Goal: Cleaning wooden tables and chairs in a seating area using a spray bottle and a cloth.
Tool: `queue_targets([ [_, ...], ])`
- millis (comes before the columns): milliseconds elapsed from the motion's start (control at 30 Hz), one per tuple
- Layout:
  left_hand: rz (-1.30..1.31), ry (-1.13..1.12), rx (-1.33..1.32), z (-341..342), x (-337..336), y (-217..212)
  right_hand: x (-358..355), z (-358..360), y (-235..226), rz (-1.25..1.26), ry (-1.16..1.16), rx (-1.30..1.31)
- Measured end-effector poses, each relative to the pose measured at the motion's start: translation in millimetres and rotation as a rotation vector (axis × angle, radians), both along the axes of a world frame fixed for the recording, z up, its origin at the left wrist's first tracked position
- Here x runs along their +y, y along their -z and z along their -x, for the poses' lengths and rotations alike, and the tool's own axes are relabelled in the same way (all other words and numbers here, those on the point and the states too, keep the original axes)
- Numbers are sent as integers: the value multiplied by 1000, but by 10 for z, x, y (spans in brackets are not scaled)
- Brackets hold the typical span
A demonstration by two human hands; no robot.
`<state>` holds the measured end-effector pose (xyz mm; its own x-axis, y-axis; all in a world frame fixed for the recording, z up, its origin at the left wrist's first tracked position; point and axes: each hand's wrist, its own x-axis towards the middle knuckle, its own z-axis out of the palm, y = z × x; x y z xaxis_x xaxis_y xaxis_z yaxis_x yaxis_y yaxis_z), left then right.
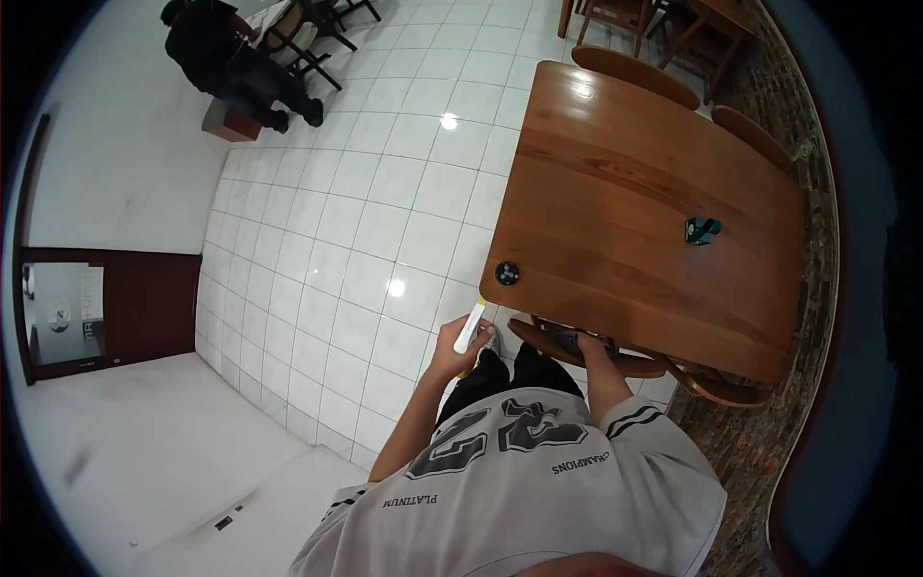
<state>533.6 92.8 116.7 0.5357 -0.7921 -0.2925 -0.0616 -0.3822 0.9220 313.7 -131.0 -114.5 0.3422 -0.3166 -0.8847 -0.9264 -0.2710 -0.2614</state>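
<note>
In the upper left of the frame stands a person in dark clothes (pixel 216 53). At lower centre, my left hand (pixel 448 348) is curled closed around a slim white object (pixel 468 330): flat, straight, smooth-looking, with a yellow tip at its upper end, pointing toward the table corner. Just beyond, a round black item (pixel 507 273) sits on the brown wooden table (pixel 615 221). Right of that, my right hand (pixel 593 346) is at a wooden chair (pixel 636 366); I cannot tell its grip. A green item (pixel 701 231) stands farther right.
</note>
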Motion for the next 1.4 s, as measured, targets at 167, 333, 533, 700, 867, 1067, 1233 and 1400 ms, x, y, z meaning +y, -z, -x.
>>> queue_targets([
  [167,-69,-39,-3,38,-9,29,-6,4,59,59,47,-14],
  [333,29,-36,-10,-48,-154,64,66,93,84,183,131,-44],
  [533,3,165,-63,-264,-389,82,94,232,79,385,322,-73],
  [700,66,303,9,-664,-313,294,223,337,-41,264,524,-22],
  [867,151,532,46,-877,-311,260,784,1270,901,312,121,305],
  [1067,143,497,-162,-1280,155,531,1974,1469,1385,350,399,-438],
  [1233,144,603,-194,-1152,291,900,3025,1716,2281,379,657,367],
  [1400,49,725,-196,-840,632,635,3019,989,748,-8,179,149],
])
